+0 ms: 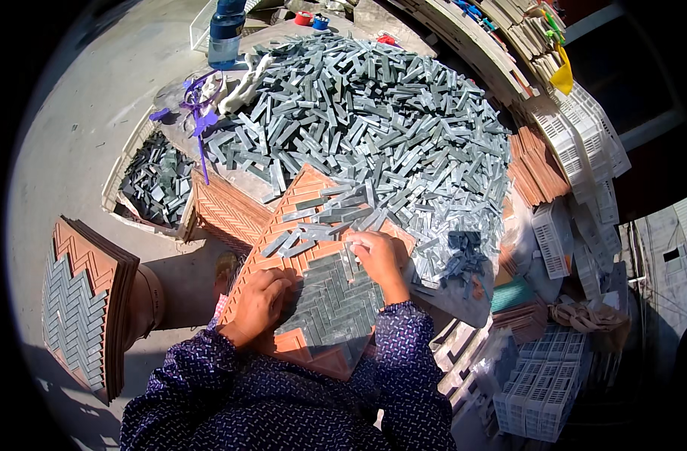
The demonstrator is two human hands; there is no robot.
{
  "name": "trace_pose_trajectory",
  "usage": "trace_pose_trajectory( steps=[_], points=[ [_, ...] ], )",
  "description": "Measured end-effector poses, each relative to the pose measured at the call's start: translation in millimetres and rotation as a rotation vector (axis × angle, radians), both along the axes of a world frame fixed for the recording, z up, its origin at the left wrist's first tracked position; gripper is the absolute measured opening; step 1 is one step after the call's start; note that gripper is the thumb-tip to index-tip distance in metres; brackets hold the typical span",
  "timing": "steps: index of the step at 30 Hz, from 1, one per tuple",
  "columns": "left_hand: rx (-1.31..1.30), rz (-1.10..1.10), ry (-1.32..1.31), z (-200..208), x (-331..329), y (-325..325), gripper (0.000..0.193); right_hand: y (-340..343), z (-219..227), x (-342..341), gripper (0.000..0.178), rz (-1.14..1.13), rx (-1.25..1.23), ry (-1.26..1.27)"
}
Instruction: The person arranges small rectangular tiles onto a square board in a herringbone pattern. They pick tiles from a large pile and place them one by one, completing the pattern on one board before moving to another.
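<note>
One orange, rectangular grooved tray (306, 182) lies before the torso, its far end beside a heap of loose grey-green stone strips (358, 98). Judged by cover, the work is about half done: a grey-green herringbone field (336, 297) fills the near middle, while orange grooves remain bare at the far end, along the left and at the near corner. Left hand (264, 297): fingers curled at the field's left edge; any grip is hidden. Right hand (377, 259): thumb and fingers drawn together over the field's upper edge; whether they pinch a strip cannot be told. Scattered strips (343, 214) obstruct the far grooves. Left: a stack of orange trays (95, 252), the outermost partly tiled, and a pale crate (149, 224) of dark offcuts (159, 177). Beyond: a blue bottle (224, 34). Right: white slatted crates (542, 391).
</note>
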State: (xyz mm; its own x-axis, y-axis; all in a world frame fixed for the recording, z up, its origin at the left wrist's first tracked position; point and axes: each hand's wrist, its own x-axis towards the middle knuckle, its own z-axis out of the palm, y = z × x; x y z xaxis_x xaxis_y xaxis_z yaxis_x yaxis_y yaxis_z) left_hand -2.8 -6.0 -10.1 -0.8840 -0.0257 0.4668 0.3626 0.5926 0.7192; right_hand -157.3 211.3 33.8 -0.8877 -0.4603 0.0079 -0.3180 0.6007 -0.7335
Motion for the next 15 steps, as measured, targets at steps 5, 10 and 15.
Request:
trace_pose_trajectory(
  steps=[5,10,15],
  points=[
    [-0.014,0.002,-0.001,1.7,-0.1,0.6,0.015,-2.4,2.8,-1.1,0.019,0.022,0.085,0.064],
    [-0.005,0.001,-0.003,-0.4,0.2,-0.7,0.015,-8.0,6.9,6.7,0.022,0.065,0.215,0.183],
    [-0.011,-0.003,-0.007,-0.2,-0.6,0.1,0.016,-8.7,12.3,24.6,0.03,0.084,0.188,0.292]
  ],
)
